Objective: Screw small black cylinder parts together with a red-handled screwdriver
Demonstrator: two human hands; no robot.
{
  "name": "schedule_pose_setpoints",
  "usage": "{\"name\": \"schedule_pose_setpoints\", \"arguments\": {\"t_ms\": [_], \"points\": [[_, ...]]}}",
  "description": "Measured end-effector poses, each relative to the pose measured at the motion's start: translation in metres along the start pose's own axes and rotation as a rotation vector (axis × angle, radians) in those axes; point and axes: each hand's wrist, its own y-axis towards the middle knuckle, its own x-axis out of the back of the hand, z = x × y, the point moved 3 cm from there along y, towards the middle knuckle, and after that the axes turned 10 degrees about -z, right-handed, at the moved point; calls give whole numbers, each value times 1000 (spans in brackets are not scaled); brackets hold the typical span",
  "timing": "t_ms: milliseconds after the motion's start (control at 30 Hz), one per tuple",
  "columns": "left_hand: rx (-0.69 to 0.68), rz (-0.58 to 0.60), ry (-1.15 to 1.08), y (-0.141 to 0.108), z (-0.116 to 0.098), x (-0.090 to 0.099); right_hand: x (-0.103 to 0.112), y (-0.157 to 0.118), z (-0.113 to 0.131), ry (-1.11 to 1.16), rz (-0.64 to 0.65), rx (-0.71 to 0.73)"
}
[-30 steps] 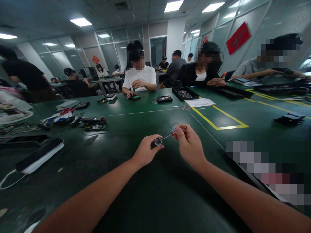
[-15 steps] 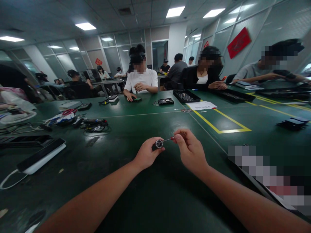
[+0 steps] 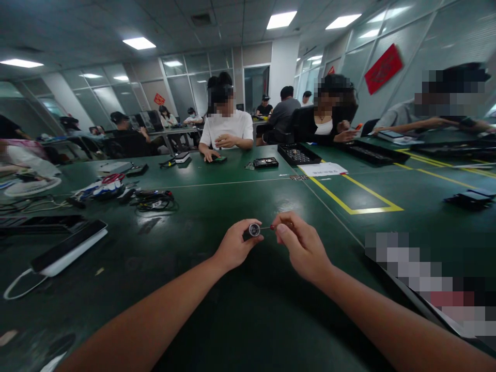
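Note:
My left hand [image 3: 237,244] is closed around a short dark cylinder [image 3: 254,230], whose round, silvery-rimmed end faces me. Between the fingertips of my right hand [image 3: 304,240] is a screwdriver with a small red handle [image 3: 273,227]. Its thin metal shaft [image 3: 265,228] points left and reaches the cylinder's side. Whether the tip sits in a screw or only touches the side cannot be made out. Both hands are held over the green table [image 3: 232,320], and my right fingers partly cover the screwdriver's handle.
Tangled cables [image 3: 155,200] and a black-and-white device [image 3: 70,249] lie on the left. A hard drive [image 3: 265,163] and a black parts tray [image 3: 298,155] are farther back. Across the table sits a person in a white shirt [image 3: 228,128]. Yellow tape [image 3: 375,210] marks the right side.
My right hand has shifted slightly down and left, and the screwdriver lies more level. My left hand still grips the cylinder in nearly the same place.

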Motion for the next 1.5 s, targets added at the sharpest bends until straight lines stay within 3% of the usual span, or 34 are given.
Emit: {"name": "schedule_pose_setpoints", "arguments": {"t_ms": [233,500,833,933,1033,1100,1167,1300,1500], "points": [[35,-27,3,1,-2,2,-1,0,2,-154,-106,0],[37,-38,7,2,-2,2,-1,2,1,-127,-40,30],[58,-41,23,1,-4,2,-2,4,-10,-60,-178,-55],[27,-29,46,0,-6,2,-4,6,-18,72,-211,-183],[-48,1,116,0,-10,3,-7,9,-33,303,-315,-431],[-103,18,166,1,-12,3,-12,10,-43,515,-285,-633],[-126,10,188,2,-12,4,-14,11,-47,613,-269,-717],[-79,-28,186,3,-7,5,-7,11,-39,441,-348,-530],[-45,-24,167,1,-8,4,-4,8,-23,117,-282,-274]]}}
